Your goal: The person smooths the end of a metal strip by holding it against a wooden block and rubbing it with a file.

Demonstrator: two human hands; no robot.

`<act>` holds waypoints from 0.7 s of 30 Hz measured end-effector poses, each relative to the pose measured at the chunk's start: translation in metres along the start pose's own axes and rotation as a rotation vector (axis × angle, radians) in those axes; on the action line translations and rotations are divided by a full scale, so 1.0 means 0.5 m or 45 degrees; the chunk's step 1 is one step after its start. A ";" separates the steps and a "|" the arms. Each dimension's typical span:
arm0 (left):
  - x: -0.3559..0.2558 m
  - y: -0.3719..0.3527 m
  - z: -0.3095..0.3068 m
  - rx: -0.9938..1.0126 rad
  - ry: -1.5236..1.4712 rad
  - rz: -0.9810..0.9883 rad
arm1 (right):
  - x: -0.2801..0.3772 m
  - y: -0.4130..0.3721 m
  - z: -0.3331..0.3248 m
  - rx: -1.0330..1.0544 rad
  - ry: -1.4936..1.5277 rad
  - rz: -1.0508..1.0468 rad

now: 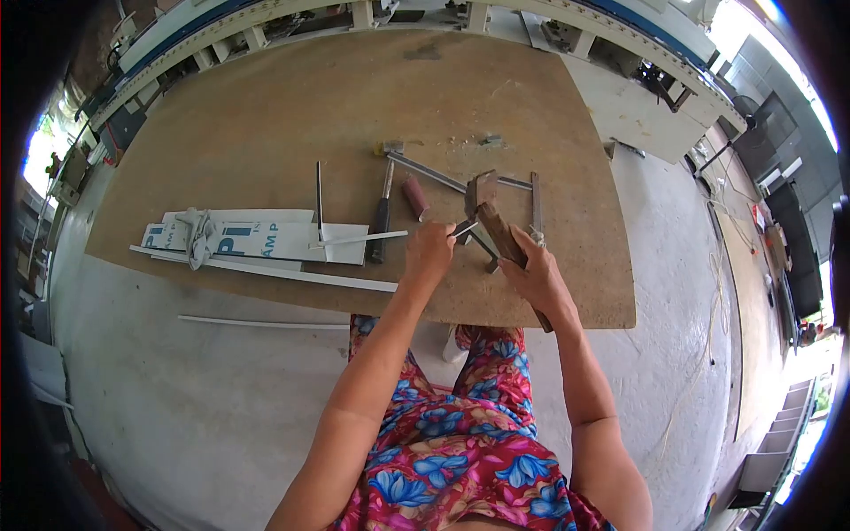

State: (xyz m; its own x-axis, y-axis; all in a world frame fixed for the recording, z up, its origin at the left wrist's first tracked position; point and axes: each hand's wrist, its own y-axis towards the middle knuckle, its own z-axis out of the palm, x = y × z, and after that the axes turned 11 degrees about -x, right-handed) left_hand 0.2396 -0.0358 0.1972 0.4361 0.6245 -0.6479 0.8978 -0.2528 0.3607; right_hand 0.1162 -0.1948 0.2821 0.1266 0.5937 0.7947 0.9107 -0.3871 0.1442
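Note:
My right hand is closed around the handle of a wooden mallet, whose head overlaps a thin metal frame on the table. The handle's end sticks out below my hand, past the table's front edge. My left hand pinches a thin metal strip just left of the mallet. Whether this strip is part of the frame I cannot tell. A dark short bar lies between my hands. Left of the frame are a dark red cylinder and a hammer with a black handle.
Printed white panels lie on the brown table at the left, with a grey cloth and long white strips on and around them. Small debris is scattered beyond the frame. A long machine stands behind the table.

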 end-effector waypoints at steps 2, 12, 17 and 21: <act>-0.005 -0.001 -0.008 0.009 0.005 -0.028 | -0.007 -0.001 0.011 -0.041 0.045 0.001; -0.009 -0.011 -0.007 0.028 -0.001 -0.076 | 0.013 -0.008 -0.003 -0.026 0.047 0.059; -0.018 0.008 -0.021 0.087 -0.028 -0.104 | 0.028 0.005 -0.019 0.053 -0.005 0.106; -0.017 0.009 -0.020 0.093 -0.019 -0.063 | 0.019 0.004 -0.018 -0.033 0.026 0.011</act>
State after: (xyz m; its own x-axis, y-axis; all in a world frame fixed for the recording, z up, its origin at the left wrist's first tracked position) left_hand 0.2394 -0.0348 0.2111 0.3914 0.6268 -0.6737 0.9201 -0.2755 0.2782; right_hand 0.1157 -0.1960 0.2953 0.1262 0.5756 0.8079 0.8990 -0.4106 0.1521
